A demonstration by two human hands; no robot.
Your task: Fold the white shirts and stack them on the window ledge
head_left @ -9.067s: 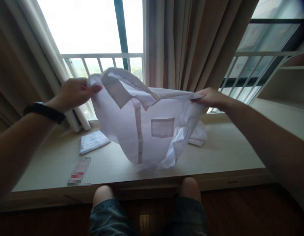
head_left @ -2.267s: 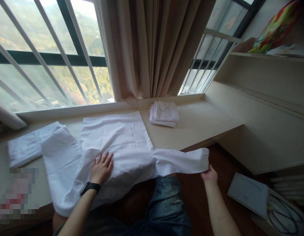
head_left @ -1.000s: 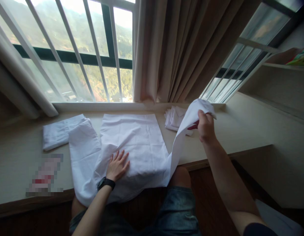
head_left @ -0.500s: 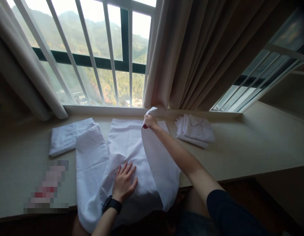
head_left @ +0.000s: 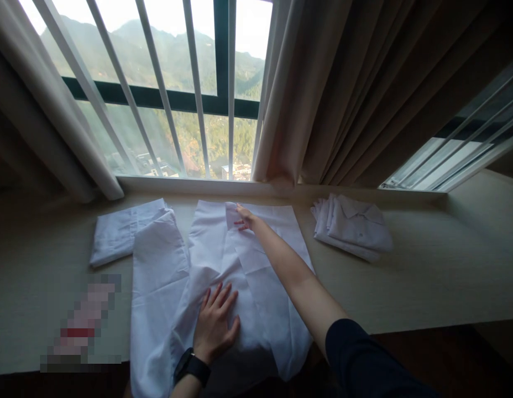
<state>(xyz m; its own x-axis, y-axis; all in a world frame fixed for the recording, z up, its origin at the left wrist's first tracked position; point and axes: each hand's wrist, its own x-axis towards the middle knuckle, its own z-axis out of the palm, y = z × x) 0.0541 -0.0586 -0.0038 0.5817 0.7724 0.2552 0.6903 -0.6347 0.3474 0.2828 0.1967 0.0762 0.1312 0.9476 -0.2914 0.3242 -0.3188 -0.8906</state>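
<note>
A white shirt (head_left: 210, 237) lies spread across the pale ledge, its lower part hanging past the front edge. One long sleeve (head_left: 157, 282) stretches down its left side. The other sleeve (head_left: 252, 257) is laid inward over the body. My left hand (head_left: 217, 323), with a black watch on the wrist, rests flat on the lower middle of the cloth, fingers apart. Farther up, my right hand (head_left: 245, 217) touches the end of the inward-laid sleeve, its fingers spread. The shirt's collar does not show.
To the left lies a folded white garment (head_left: 115, 235), partly under the sleeve. Folded white shirts (head_left: 351, 224) sit at the right. A pixelated item (head_left: 86, 315) is at the front left of the ledge (head_left: 414, 276). Curtains (head_left: 323, 110) and a barred window stand behind.
My right hand has brought the sleeve's end from raised down onto the shirt, slightly leftward, and its fingers have opened. My left hand stays flat on the cloth. The view has shifted slightly.
</note>
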